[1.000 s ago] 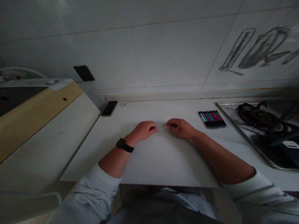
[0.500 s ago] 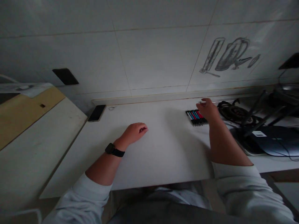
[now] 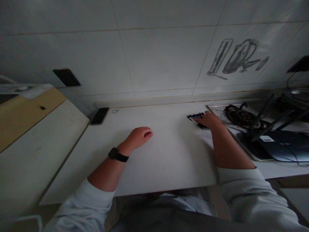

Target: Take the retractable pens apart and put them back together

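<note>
Pens (image 3: pixel 191 118) partly covered
The right hand (image 3: pixel 209 120) hides some of them; farther right, the view's edge cuts off a dark device (image 3: pixel 287 146).

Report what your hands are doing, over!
Right bare hand over slim black-ended multicoloured pens, touch unclear. Left bare hand loosely curled, nothing visible inside. Flat black rectangular phone back left, away from pens.
</note>
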`<state>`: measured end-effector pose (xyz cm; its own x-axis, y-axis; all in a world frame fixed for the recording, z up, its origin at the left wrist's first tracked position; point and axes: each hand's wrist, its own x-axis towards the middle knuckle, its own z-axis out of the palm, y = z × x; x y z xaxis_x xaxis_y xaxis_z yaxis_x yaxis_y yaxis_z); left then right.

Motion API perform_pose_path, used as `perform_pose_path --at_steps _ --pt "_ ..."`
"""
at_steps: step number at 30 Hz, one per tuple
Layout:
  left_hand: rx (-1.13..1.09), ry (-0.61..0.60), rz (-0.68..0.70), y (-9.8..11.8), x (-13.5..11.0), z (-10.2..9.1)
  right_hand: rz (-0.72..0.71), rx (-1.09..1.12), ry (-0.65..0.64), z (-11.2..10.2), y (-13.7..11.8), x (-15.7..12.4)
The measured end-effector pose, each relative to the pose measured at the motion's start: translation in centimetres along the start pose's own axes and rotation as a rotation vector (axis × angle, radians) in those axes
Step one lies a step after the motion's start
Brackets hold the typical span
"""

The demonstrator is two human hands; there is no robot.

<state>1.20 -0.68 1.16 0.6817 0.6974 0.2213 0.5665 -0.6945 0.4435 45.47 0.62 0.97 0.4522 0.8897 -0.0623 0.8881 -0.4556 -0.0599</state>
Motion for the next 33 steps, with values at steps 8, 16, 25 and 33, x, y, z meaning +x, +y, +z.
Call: perform_pose_path --at_steps 8,16,25,33 --pt "0.001 -0.017 -0.006 0.0 -0.1 0.0 -0.169 -0.099 -0.100 -0.7 -1.7 -1.0" --pt "-0.006 -0.035 0.001 0.2 0.0 -0.1 -0.346 -0.163 -0.258 -1.3 -2.0 -1.1" --pt "-0.008 -0.037 0.005 -0.3 -0.1 0.3 -0.358 -0.141 -0.240 -1.4 -3.0 -2.0" --pt "0.008 -0.035 0.024 -0.2 -0.1 0.3 -0.543 -0.096 -0.205 -1.3 -6.5 -4.7"
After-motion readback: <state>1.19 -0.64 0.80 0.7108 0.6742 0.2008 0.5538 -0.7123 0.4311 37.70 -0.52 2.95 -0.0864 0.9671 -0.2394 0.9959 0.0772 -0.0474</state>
